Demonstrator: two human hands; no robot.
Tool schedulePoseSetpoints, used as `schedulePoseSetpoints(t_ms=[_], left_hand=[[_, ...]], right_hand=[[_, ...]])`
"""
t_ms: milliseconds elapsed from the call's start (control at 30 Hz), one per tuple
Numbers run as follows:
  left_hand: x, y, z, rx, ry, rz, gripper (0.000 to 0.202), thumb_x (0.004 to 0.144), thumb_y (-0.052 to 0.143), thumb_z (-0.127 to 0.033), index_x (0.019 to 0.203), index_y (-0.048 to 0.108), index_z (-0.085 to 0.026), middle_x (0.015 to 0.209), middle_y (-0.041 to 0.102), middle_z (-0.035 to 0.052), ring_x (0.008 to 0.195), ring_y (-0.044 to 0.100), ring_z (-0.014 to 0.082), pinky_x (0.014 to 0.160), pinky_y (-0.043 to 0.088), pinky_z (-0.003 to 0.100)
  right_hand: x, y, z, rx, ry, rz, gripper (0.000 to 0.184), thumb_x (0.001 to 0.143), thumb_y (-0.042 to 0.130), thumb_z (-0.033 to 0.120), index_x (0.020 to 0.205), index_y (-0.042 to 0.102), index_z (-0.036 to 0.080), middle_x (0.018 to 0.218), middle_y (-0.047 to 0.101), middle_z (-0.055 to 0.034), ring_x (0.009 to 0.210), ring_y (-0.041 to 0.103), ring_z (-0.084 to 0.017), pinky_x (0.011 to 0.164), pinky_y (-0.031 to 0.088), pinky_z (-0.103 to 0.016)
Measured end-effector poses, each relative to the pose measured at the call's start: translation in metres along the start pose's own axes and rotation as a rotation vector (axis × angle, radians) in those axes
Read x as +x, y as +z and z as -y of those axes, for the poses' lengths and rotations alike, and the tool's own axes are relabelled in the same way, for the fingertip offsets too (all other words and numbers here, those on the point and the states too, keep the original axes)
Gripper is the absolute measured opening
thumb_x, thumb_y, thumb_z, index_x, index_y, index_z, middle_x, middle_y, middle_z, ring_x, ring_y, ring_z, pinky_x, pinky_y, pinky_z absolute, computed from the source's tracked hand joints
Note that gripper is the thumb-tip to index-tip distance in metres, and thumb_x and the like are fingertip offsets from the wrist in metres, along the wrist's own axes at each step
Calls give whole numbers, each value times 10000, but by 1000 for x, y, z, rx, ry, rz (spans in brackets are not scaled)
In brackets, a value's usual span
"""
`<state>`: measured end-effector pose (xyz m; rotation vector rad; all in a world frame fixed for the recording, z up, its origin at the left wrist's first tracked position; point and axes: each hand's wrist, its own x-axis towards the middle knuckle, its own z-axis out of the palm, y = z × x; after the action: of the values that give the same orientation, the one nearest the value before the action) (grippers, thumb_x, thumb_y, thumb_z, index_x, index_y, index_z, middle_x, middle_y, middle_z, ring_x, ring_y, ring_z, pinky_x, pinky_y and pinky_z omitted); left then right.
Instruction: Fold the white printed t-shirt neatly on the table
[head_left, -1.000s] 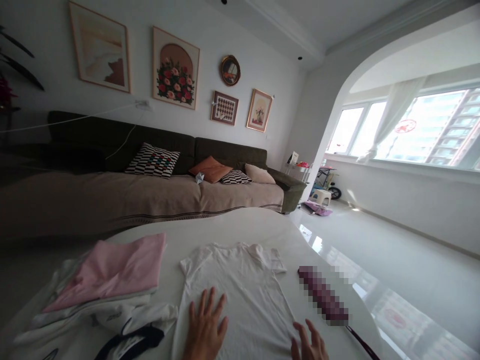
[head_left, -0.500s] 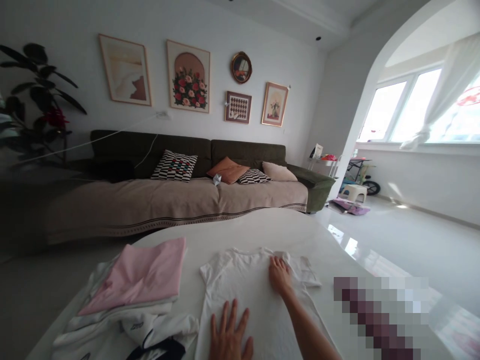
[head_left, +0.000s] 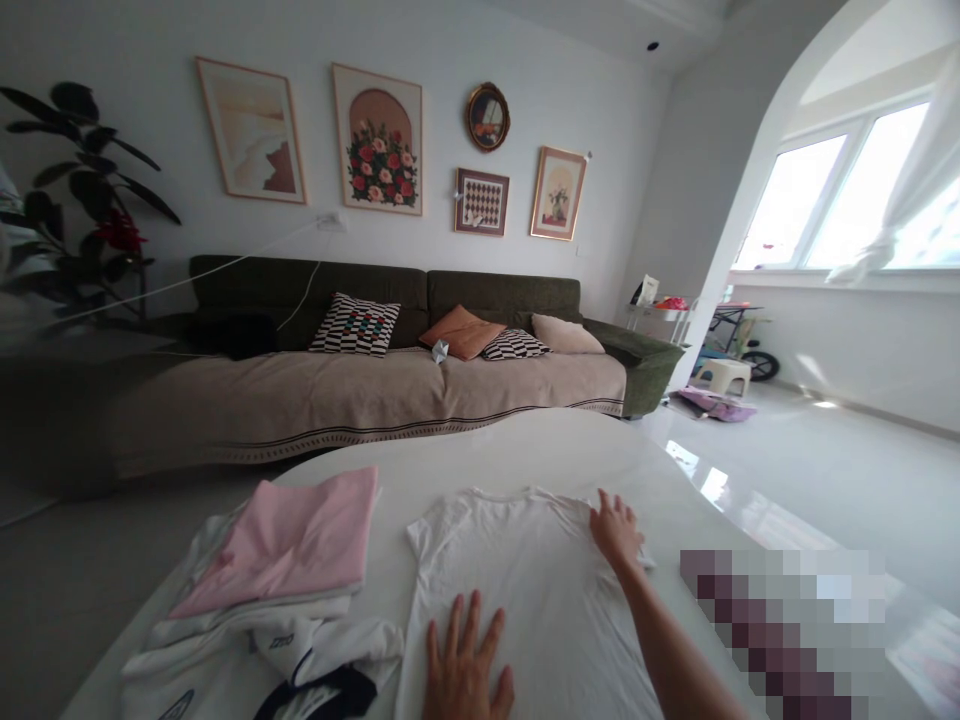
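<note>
A white T-shirt (head_left: 517,590) lies spread flat on a white table (head_left: 525,450). My left hand (head_left: 465,670) rests flat on the shirt's lower middle, fingers spread. Stretched forward, my right hand (head_left: 616,532) lies open on the shirt's right shoulder and sleeve, palm down. Neither hand holds anything.
A folded pink garment (head_left: 300,540) sits on a heap of white and dark clothes (head_left: 262,650) at the table's left. A blurred-out object (head_left: 780,620) lies at the right. Beyond the table stand a long sofa (head_left: 375,370) with cushions, a plant (head_left: 82,220) and shiny floor (head_left: 825,470).
My right hand went from the shirt's lower right edge up to the collar area, then slid right onto the sleeve. The left hand stayed flat on the shirt.
</note>
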<state>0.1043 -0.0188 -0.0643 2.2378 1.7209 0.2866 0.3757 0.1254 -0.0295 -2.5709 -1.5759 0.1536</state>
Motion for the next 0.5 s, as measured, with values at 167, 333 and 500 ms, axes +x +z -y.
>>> schedulePoseSetpoints(t_ms=[167, 333, 500], left_hand=[[-2, -2, -1, -16, 11, -19, 607, 751, 439, -339, 1313, 224, -422, 1445, 106, -48, 1325, 92, 269, 1026, 25, 557], [-5, -3, -2, -25, 14, -42, 597, 764, 426, -342, 1313, 211, -432, 1445, 114, -52, 1327, 84, 258, 1029, 36, 554], [-5, -5, -2, -19, 7, -21, 586, 770, 421, -352, 1314, 217, -429, 1447, 96, -44, 1326, 83, 266, 1028, 31, 556]], right_hand=[[-11, -7, -40, 7, 65, -70, 441, 849, 201, 183, 1214, 448, 166, 1098, 542, -162, 969, 543, -211, 729, 414, -313], [-11, -11, -27, -39, 40, -158, 502, 835, 152, 125, 1289, 366, 114, 1232, 438, -221, 1114, 443, -275, 811, 371, -394], [-22, 15, 29, -53, -247, -83, 479, 875, 257, 354, 1351, 247, 306, 1449, 174, -21, 1317, 131, -204, 992, 218, -401]])
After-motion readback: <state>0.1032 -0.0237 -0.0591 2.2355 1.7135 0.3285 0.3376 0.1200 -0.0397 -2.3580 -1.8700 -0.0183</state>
